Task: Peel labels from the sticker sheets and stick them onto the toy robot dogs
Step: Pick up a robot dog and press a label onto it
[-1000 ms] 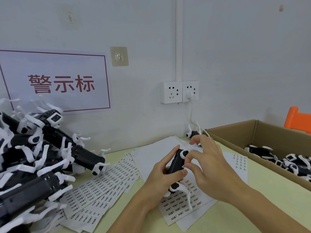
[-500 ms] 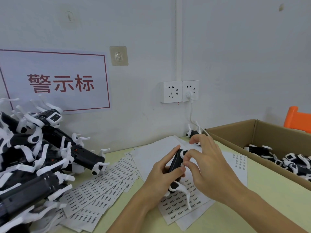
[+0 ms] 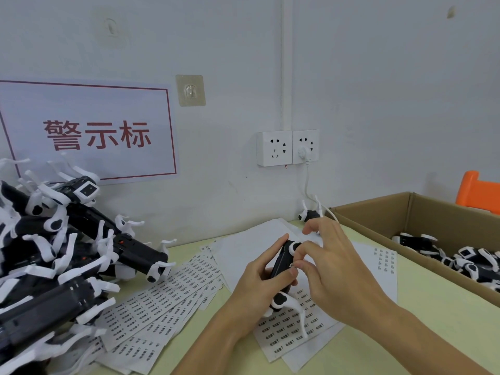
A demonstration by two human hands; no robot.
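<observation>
Left hand (image 3: 261, 282) grips a toy robot dog (image 3: 281, 266) above the table (image 3: 433, 334), centre of the scene: thumb across its near side, index finger laid along the far top edge. Black body's long axis runs near-to-far, tilted up, far end slightly right; white legs at the near end hang down toward the sticker sheet (image 3: 290, 330) below. Can't tell head from tail.

Right hand (image 3: 332, 269) is at the dog's right side, thumb and index tip pinched together against the body; other fingers spread and raised. Label itself too small to make out.

More sticker sheets (image 3: 162, 301) fanned out left of the hands. Pile of dogs (image 3: 54, 253) at far left, partly on those sheets. Cardboard box (image 3: 405, 212) on the right with more dogs inside. One lone dog (image 3: 309, 215) far, by the wall under the socket (image 3: 288, 148).
</observation>
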